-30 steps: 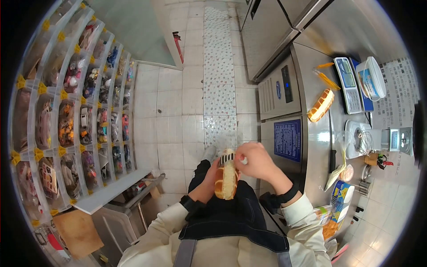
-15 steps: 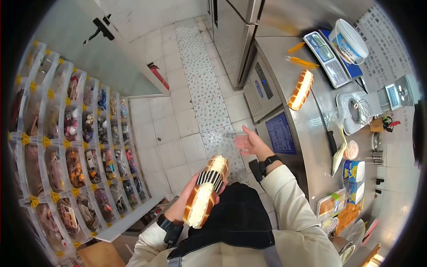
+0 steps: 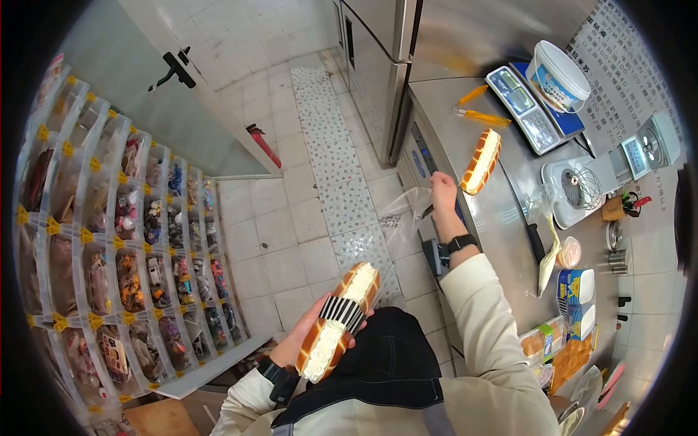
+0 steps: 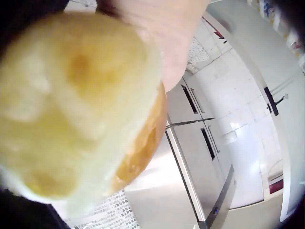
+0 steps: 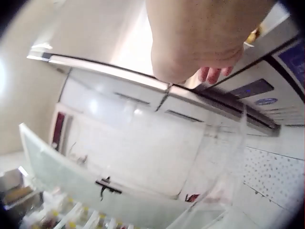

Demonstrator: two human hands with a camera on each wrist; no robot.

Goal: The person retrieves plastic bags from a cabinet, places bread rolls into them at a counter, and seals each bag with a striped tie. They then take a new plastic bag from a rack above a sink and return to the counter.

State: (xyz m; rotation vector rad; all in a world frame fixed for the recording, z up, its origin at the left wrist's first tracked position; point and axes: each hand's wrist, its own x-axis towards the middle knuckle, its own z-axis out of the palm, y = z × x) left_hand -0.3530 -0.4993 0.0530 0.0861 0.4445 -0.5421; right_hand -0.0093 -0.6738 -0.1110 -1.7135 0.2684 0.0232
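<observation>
My left hand [image 3: 294, 343] holds a long bread roll filled with piped cream [image 3: 325, 345], low in front of the apron. Around the roll's middle runs a black-and-white striped band [image 3: 342, 312]. In the left wrist view the roll's near end [image 4: 81, 109] fills the left side, blurred. My right hand [image 3: 442, 192] is raised beside the counter edge, fingers curled, gripping a clear plastic bag [image 3: 400, 221] that trails out to the left. Its curled fingertips [image 5: 213, 74] show in the right wrist view. A second cream-filled roll [image 3: 481, 161], without a band, lies on the counter close to that hand.
The steel counter [image 3: 502, 207] on the right bears a knife [image 3: 536, 243], a piping bag [image 3: 549, 258], a digital scale [image 3: 523, 102], a white bucket [image 3: 558, 80] and a whisk [image 3: 584, 187]. Shelves of clear bins [image 3: 131, 240] line the left, near a door [image 3: 196, 109].
My hands have parted; the left holds the roll lower and to the left. The right has moved out and up toward the counter with a clear bag in it. The head view has turned.
</observation>
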